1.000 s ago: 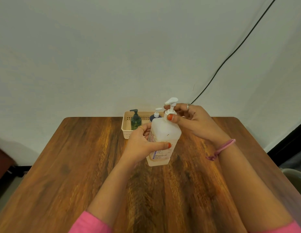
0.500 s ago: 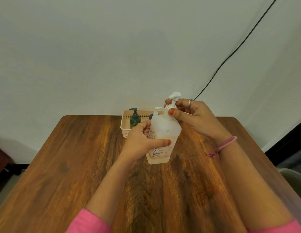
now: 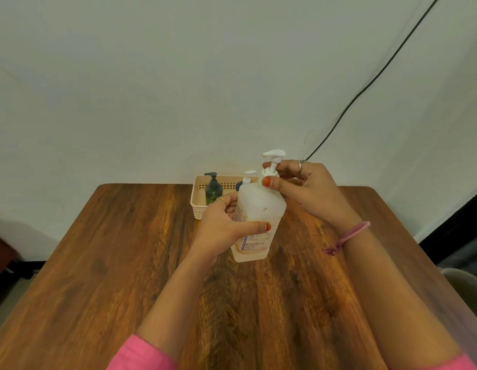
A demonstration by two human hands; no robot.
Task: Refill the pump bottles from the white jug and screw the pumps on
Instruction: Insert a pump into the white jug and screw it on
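Table (image 3: 98, 263) of dark streaked wood fills the lower view, set against a pale wall (image 3: 152, 76) with a black cable (image 3: 365, 86) running down it. On the table near the middle stands a large translucent bottle (image 3: 258, 209) with a printed label; how full it is cannot be told. The left hand (image 3: 226, 225) curls round its body, thumb across the front. The right hand (image 3: 306, 188) pinches the white pump (image 3: 272, 162) at the collar on the bottle's neck, thumb and fingertips closed on it. Behind, at the far edge, a cream basket (image 3: 198, 201) holds a small green bottle (image 3: 213, 189) with a dark pump and a blue bottle (image 3: 240, 185) with a white pump, mostly hidden.
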